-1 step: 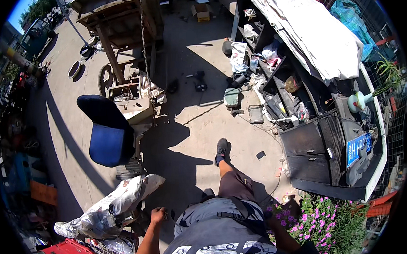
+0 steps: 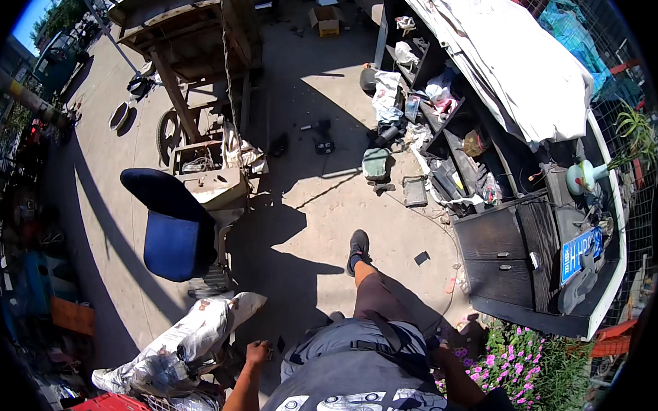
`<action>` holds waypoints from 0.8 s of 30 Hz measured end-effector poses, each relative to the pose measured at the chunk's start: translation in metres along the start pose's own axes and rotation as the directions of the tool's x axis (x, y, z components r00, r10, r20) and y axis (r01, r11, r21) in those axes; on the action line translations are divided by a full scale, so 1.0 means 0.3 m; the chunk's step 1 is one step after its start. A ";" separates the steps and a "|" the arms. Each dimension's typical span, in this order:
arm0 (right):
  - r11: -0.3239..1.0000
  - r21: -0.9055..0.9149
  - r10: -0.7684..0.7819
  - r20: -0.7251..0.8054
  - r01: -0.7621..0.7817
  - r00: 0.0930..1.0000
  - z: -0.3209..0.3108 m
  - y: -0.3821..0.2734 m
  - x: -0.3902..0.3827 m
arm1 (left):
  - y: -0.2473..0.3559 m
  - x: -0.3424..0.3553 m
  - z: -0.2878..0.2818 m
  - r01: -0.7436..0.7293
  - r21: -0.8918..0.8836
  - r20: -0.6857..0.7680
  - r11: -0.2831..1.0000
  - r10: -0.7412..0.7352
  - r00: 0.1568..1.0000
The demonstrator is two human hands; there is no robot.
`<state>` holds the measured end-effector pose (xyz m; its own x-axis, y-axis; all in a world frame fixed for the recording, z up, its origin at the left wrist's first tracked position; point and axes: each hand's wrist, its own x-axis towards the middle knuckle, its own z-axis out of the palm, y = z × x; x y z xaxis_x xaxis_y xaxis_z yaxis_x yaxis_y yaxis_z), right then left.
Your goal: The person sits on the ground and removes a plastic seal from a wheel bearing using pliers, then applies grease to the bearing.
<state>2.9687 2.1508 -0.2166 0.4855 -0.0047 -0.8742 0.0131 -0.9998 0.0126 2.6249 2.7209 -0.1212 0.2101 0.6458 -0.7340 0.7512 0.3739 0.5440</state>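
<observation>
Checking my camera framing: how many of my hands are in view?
2: the left hand out left of your waist, the right hand by your right hip, partly hard to make out.

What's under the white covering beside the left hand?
Just below the white covering in the picture, left of the left hand, part of a wire basket and a red panel show. Whatever the covering itself hides cannot be seen.

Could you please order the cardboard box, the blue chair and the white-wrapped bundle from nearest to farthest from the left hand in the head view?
1. White-wrapped bundle, left of the left hand.
2. Blue chair, farther ahead, left.
3. Cardboard box, far ahead, near the top.
</observation>
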 end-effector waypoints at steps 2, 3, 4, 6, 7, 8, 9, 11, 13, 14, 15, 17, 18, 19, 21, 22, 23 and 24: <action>0.969 -0.147 0.205 0.022 -0.199 0.979 -0.224 0.266 0.231 | -0.109 0.085 0.159 -0.123 0.052 0.135 0.991 0.115 0.984; 0.996 -0.071 0.045 -0.022 -0.046 0.999 -0.269 -0.136 0.349 | -0.058 0.096 0.007 -0.188 0.147 0.001 0.971 0.190 0.982; 0.999 0.031 -0.009 -0.101 0.012 0.995 -0.391 -0.334 0.325 | 0.018 0.134 -0.028 -0.231 0.244 0.001 0.942 0.237 0.971; 0.956 0.225 -0.122 -0.285 0.190 0.951 -0.737 -0.626 0.162 | 0.120 0.247 -0.040 -0.358 0.468 0.103 0.808 0.352 0.930; 0.915 0.276 -0.187 -0.359 0.295 0.914 -0.898 -0.723 0.095 | 0.113 0.296 -0.043 -0.425 0.593 0.196 0.684 0.389 0.900; 0.852 0.430 -0.127 -0.382 0.298 0.915 -1.084 -0.895 -0.035 | 0.133 0.328 -0.065 -0.483 0.695 0.283 0.533 0.415 0.865; 0.865 0.417 -0.138 -0.336 0.278 0.932 -1.160 -0.894 0.039 | 0.162 0.381 -0.036 -0.554 0.746 0.396 0.368 0.423 0.815; 0.908 0.346 -0.117 -0.332 0.237 0.936 -1.310 -1.015 0.172 | 0.317 0.438 -0.015 -0.621 0.734 0.299 0.275 0.690 0.659; 0.960 0.239 -0.028 -0.427 0.143 0.904 -1.495 -1.223 0.163 | 0.500 0.502 -0.004 -0.639 0.723 0.252 0.261 0.762 0.596; 0.955 0.249 -0.028 -0.467 0.162 0.884 -1.591 -1.293 0.128 | 0.610 0.556 0.009 -0.656 0.695 0.261 0.296 0.746 0.612; 0.953 0.257 -0.020 -0.476 0.161 0.879 -1.628 -1.339 0.154 | 0.706 0.598 0.029 -0.660 0.671 0.284 0.338 0.705 0.650; 0.958 0.253 -0.001 -0.471 0.137 0.882 -1.689 -1.455 0.247 | 0.947 0.684 0.027 -0.642 0.653 0.337 0.402 0.605 0.722; 0.956 0.269 0.003 -0.413 0.118 0.911 -1.730 -1.547 0.248 | 0.995 0.745 0.007 -0.645 0.641 0.315 0.417 0.623 0.716; 0.948 0.294 -0.007 -0.371 0.124 0.929 -1.758 -1.586 0.296 | 1.011 0.836 0.024 -0.659 0.616 0.298 0.433 0.646 0.703; 0.946 0.310 0.023 -0.347 0.091 0.938 -1.718 -1.632 0.425 | 1.004 1.044 0.056 -0.691 0.561 0.268 0.456 0.689 0.673; 0.955 0.293 0.063 -0.359 0.048 0.931 -1.701 -1.638 0.469 | 1.000 1.101 0.066 -0.702 0.532 0.253 0.473 0.703 0.665; 0.960 0.279 0.090 -0.307 -0.001 0.947 -1.711 -1.685 0.476 | 1.031 1.142 0.041 -0.708 0.514 0.236 0.484 0.713 0.660; 0.963 0.264 0.123 -0.270 -0.050 0.955 -1.721 -1.733 0.512 | 1.081 1.233 0.060 -0.724 0.486 0.221 0.491 0.732 0.644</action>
<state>3.4879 2.6791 -0.1069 0.7011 -0.1229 -0.7023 -0.2426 -0.9674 -0.0728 2.9574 3.0691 -0.2238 0.8234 0.5431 -0.1644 0.5204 -0.6071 0.6006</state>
